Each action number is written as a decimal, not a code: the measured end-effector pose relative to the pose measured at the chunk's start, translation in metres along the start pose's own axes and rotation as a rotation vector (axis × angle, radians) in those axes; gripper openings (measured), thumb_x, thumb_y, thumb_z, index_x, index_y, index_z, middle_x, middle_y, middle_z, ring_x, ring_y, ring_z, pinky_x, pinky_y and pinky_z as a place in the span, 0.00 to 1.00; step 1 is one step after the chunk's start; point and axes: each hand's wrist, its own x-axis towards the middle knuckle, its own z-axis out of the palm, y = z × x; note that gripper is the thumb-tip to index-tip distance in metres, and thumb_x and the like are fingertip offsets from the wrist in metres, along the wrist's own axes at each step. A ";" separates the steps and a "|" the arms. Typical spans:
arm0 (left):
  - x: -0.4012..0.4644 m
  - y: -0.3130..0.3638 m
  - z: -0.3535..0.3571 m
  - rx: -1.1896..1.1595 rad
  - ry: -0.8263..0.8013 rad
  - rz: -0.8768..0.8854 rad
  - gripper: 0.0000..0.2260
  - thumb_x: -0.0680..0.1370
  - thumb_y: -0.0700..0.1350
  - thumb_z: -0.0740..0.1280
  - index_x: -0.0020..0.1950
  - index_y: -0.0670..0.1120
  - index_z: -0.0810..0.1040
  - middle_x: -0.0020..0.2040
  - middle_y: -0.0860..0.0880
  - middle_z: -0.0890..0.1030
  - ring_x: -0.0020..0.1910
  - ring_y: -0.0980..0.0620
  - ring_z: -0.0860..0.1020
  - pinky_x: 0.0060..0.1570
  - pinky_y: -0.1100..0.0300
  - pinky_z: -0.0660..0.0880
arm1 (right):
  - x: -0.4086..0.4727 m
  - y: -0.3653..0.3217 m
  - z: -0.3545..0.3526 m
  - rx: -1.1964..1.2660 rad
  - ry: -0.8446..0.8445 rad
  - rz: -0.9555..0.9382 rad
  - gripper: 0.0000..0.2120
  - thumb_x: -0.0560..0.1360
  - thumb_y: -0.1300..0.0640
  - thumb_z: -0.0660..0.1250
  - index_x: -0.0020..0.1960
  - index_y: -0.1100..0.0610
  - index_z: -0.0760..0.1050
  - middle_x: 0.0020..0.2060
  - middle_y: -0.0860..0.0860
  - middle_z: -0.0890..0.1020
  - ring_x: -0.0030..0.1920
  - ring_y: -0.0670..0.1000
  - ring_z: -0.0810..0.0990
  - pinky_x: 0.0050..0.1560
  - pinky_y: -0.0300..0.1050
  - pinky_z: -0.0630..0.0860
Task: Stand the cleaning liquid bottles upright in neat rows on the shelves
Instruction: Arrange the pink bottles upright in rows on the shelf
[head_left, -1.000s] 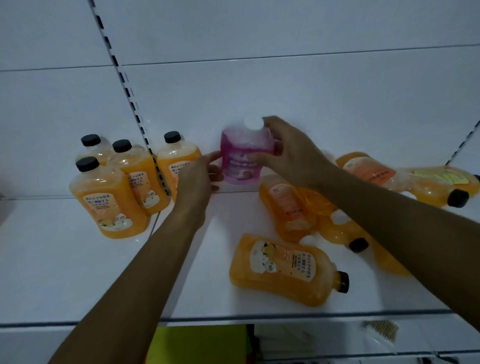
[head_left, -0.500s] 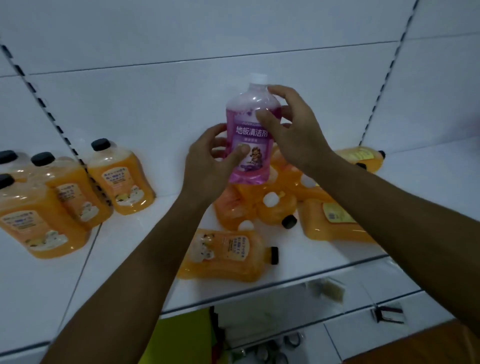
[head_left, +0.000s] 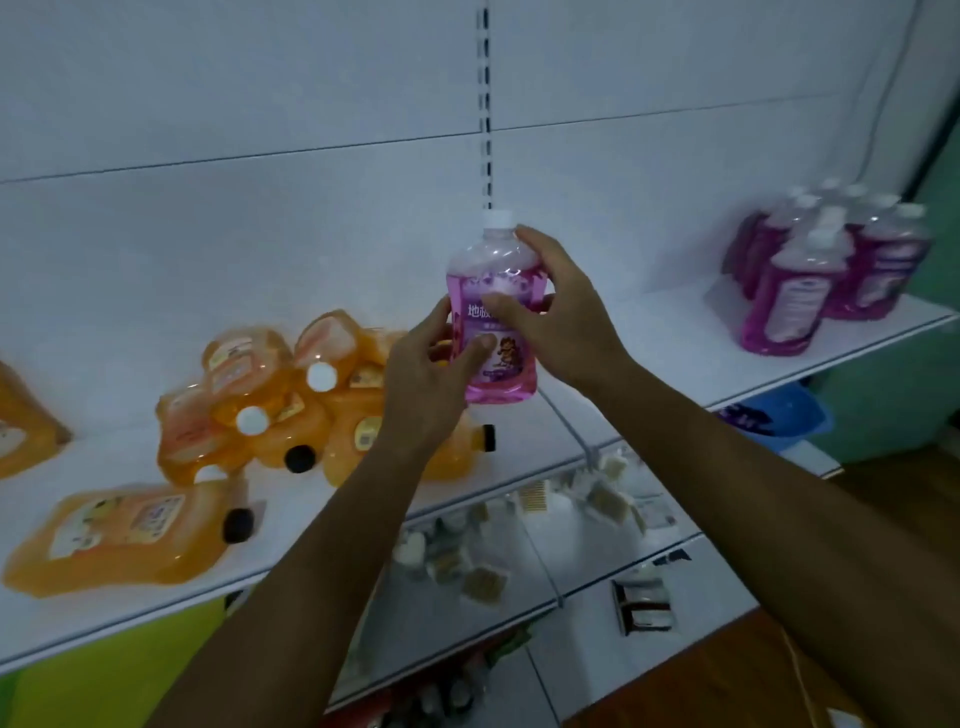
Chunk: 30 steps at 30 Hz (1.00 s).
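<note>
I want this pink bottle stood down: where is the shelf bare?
Bare shelf lies between the held pink bottle and the upright pink group. Left, toppled orange bottles crowd it; only the front strip beside the lying one is free.

The pink bottle's label (head_left: 496, 343) is partly covered by fingers; an orange bottle (head_left: 23, 421) is cut off at the left edge.

Both hands are holding an upright clear plastic bottle of pink liquid with a white cap (head_left: 493, 312) above the white shelf (head_left: 675, 353): the left hand (head_left: 426, 384) is gripping its lower side, the right hand (head_left: 558, 312) its shoulder. Orange bottles (head_left: 270, 400) are lying heaped at left; more pink bottles (head_left: 826, 270) are standing grouped at right.
</note>
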 end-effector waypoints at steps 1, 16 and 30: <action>0.000 0.000 0.017 -0.015 -0.019 -0.006 0.21 0.77 0.49 0.69 0.70 0.51 0.74 0.53 0.49 0.83 0.51 0.51 0.82 0.48 0.50 0.82 | -0.004 0.008 -0.015 -0.010 0.016 0.011 0.32 0.74 0.54 0.72 0.74 0.54 0.63 0.64 0.48 0.74 0.59 0.48 0.78 0.57 0.46 0.79; 0.064 -0.048 0.240 -0.134 -0.249 0.036 0.22 0.76 0.45 0.71 0.69 0.49 0.74 0.56 0.52 0.83 0.53 0.57 0.81 0.53 0.56 0.80 | -0.001 0.130 -0.167 -0.255 0.310 0.235 0.32 0.73 0.57 0.73 0.73 0.48 0.64 0.65 0.50 0.73 0.61 0.48 0.75 0.60 0.41 0.77; 0.176 -0.109 0.330 -0.252 -0.282 -0.110 0.24 0.76 0.43 0.71 0.72 0.46 0.70 0.58 0.52 0.80 0.55 0.54 0.80 0.46 0.68 0.78 | 0.095 0.221 -0.202 -0.496 0.273 0.248 0.27 0.75 0.60 0.70 0.71 0.58 0.64 0.65 0.55 0.72 0.63 0.50 0.72 0.63 0.35 0.67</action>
